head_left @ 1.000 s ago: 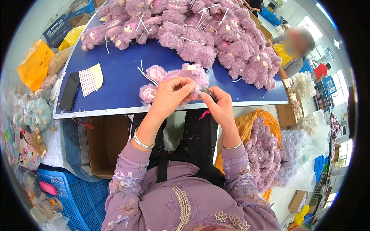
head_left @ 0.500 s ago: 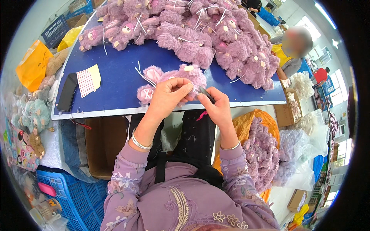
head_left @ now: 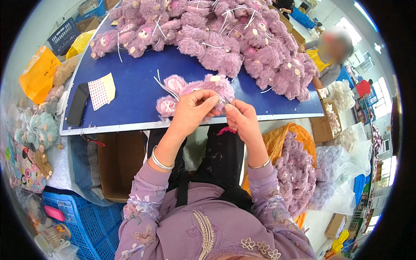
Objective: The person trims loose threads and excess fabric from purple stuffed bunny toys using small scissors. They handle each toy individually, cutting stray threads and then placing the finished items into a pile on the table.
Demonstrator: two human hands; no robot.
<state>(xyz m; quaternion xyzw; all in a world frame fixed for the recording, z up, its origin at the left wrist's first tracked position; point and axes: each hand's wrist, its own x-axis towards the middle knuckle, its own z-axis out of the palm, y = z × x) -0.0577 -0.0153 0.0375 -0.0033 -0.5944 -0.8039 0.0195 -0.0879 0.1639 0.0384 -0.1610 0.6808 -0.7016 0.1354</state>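
A mauve plush toy (head_left: pixel 203 85) with long pink-lined ears lies at the table's near edge, white ties running from its left end. My left hand (head_left: pixel 195 110) is closed, thumb and forefinger pinching at the toy's near right side. Close beside those fingertips, my right hand (head_left: pixel 243 119) is closed around a small dark pointed tool (head_left: pixel 226 100). Only its tip shows; the fingers hide the rest. A bright pink cord (head_left: pixel 226 130) hangs below the right hand. What exactly lies between the left fingertips is too small to make out.
A big heap of similar plush toys (head_left: pixel 212 45) covers the far side of the blue table (head_left: pixel 138 82). At left lie a black phone (head_left: pixel 78 105) and a sticker sheet (head_left: pixel 101 92). An orange sack (head_left: pixel 277 138) of plush stands right of my legs. Another person (head_left: pixel 327 60) sits at far right.
My right hand has turned and its fingers have drawn in, so the dark tool, plainly visible before, is now mostly hidden. The left hand stays pinched at the toy.
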